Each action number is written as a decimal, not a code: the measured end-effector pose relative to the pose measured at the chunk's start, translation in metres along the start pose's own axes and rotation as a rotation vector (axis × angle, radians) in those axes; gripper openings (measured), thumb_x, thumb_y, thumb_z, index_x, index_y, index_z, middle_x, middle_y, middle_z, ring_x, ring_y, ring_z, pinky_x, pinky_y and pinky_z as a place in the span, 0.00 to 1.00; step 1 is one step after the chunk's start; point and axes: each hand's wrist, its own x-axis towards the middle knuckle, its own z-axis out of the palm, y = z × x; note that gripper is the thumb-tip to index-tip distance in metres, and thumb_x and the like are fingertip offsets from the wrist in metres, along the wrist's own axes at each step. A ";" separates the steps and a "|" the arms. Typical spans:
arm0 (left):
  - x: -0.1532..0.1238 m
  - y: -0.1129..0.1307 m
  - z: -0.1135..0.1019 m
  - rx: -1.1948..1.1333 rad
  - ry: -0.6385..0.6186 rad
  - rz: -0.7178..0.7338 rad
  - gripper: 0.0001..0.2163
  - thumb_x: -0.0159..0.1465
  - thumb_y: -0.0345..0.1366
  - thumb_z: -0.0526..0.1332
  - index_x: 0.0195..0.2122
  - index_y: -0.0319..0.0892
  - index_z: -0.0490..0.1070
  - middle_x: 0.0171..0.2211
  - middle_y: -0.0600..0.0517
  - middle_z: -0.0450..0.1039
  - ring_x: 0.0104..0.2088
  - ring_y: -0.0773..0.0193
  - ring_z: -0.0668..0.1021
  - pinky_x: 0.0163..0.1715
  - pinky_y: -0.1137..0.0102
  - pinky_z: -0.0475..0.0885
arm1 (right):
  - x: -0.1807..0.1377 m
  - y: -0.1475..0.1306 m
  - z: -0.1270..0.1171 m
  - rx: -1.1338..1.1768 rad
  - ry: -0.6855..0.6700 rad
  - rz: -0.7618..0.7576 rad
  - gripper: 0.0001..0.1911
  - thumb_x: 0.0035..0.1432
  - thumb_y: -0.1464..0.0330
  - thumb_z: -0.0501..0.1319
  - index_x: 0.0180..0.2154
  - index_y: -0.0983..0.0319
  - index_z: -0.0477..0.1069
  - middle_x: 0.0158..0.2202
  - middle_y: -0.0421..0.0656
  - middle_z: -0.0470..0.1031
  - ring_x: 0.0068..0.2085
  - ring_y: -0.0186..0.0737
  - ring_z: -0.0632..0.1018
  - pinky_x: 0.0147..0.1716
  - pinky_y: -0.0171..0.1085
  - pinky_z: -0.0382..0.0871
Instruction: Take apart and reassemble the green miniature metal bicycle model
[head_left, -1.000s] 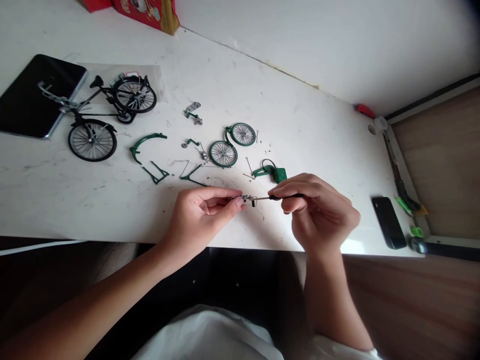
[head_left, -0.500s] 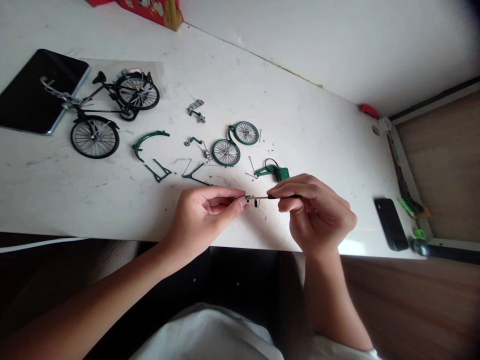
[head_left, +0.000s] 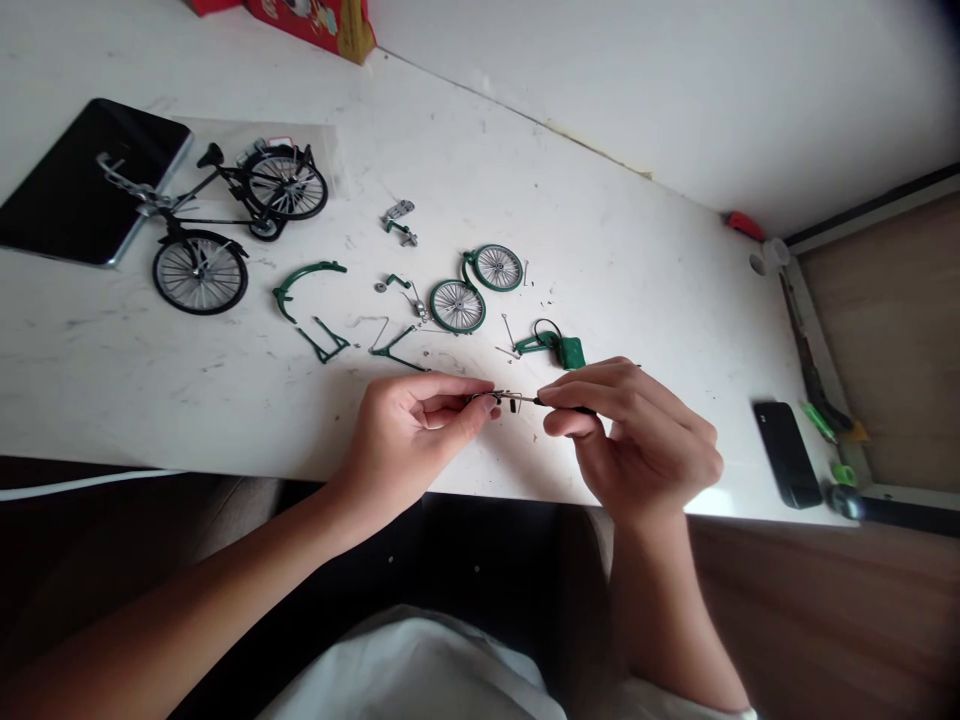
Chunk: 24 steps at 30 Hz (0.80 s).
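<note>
Your left hand [head_left: 431, 425] pinches a small silver-and-black part [head_left: 514, 404], your right hand [head_left: 645, 430] a black-handled screwdriver [head_left: 537, 401]; red printed packet [head_left: 319, 27], eleven o'clock, contents hidden.

The place looked like a room in a home, most likely a desk corner. A white, grey-veined, marble-patterned tabletop [head_left: 637, 290] met a plain white wall [head_left: 637, 100], with a brown wood-grained panel [head_left: 885, 310] at the right. Personal belongings lay about: a black, silver-edged tablet-like device [head_left: 67, 190], a black rectangular phone [head_left: 787, 455], a red cartoon-printed package [head_left: 311, 22].
</note>
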 end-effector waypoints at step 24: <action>0.004 0.003 -0.010 0.547 0.253 0.823 0.14 0.64 0.20 0.72 0.47 0.44 0.85 0.42 0.49 0.88 0.40 0.61 0.88 0.43 0.67 0.86 | -0.010 -0.006 0.013 -0.187 0.080 0.004 0.13 0.60 0.74 0.77 0.45 0.57 0.84 0.33 0.37 0.88 0.29 0.35 0.87 0.27 0.33 0.83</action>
